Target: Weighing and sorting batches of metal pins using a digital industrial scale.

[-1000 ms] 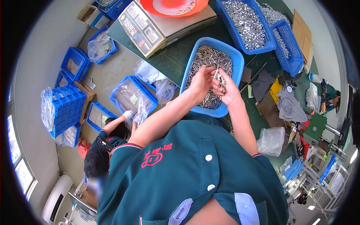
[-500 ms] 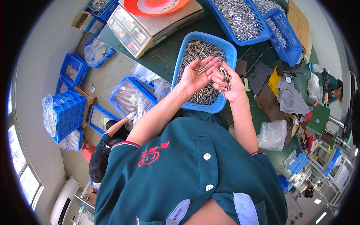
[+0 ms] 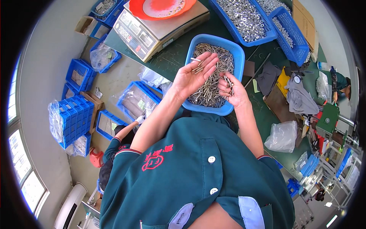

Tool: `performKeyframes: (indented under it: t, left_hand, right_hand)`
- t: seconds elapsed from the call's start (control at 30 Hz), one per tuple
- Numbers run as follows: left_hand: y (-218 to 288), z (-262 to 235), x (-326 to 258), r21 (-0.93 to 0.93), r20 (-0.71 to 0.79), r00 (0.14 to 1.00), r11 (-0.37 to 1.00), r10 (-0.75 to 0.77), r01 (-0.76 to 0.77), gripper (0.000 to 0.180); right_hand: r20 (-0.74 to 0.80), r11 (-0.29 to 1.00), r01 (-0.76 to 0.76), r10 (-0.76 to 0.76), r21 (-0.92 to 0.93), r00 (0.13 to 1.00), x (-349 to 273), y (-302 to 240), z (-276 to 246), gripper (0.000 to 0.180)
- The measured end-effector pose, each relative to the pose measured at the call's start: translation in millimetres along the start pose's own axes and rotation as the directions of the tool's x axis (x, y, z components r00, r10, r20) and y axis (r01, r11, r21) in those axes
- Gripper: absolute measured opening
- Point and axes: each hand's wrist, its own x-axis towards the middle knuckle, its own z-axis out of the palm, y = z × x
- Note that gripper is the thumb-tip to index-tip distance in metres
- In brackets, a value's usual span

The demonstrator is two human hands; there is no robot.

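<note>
A blue plastic basket (image 3: 239, 57) full of small metal pins (image 3: 207, 91) sits on the green table in front of me. Above its left part is my left hand (image 3: 193, 74), palm up with the fingers stretched out; a few pins lie across them near the thumb. Over the basket's right side, my right hand (image 3: 235, 91) is curled round a small bunch of the same pins, their ends showing between the fingers. The two hands are apart. Part of the pile is hidden beneath them.
A weighing scale (image 3: 152, 36) with a red-orange dish (image 3: 162, 7) stands beyond the basket at left. Blue baskets of shiny metal parts (image 3: 244, 19) are at the far right. Grey cloths (image 3: 301, 95) lie right. Another person's gloved hand (image 3: 140, 119) is at left by blue crates (image 3: 76, 118).
My left hand has moved left, away from my right hand, and its palm has opened flatter. The right hand has lowered slightly, still closed round pins.
</note>
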Motion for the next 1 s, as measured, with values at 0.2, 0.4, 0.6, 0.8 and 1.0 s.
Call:
performKeyframes:
  t: [0.2, 0.4, 0.6, 0.8, 1.0]
  left_hand:
    - [-3.6, -7.0, 7.2, 0.212, -0.257, 0.959, 0.962, -0.115, 0.172, 0.039]
    - [-5.4, -27.2, -18.1, 0.560, -0.399, 0.889, 0.827, 0.223, 0.044, 0.022]
    - [62.3, -93.1, -52.0, 0.944, 0.100, 0.581, -0.261, 0.807, 0.200, 0.020]
    - [75.4, -84.5, 28.0, 0.490, 0.148, 0.945, -0.852, 0.291, 0.186, 0.057]
    - [79.8, -96.0, 82.1, 0.357, -0.041, 0.884, -0.819, 0.467, 0.449, 0.056]
  right_hand:
    - [-0.073, 0.999, 0.007, -0.009, -0.034, 0.997, 12.9, 12.7, -14.4, 0.020]
    - [-0.125, 1.000, -0.019, 0.020, 0.013, 0.992, 20.4, 14.0, -26.0, 0.020]
    - [-0.175, 0.999, -0.004, -0.003, -0.040, 0.985, 20.4, 18.1, -41.3, 0.020]
    - [-0.206, 0.997, -0.042, 0.029, -0.060, 0.978, 23.2, 17.6, -40.4, 0.020]
    - [-0.246, 0.994, -0.062, 0.037, -0.095, 0.969, 24.2, 23.4, -37.0, 0.021]
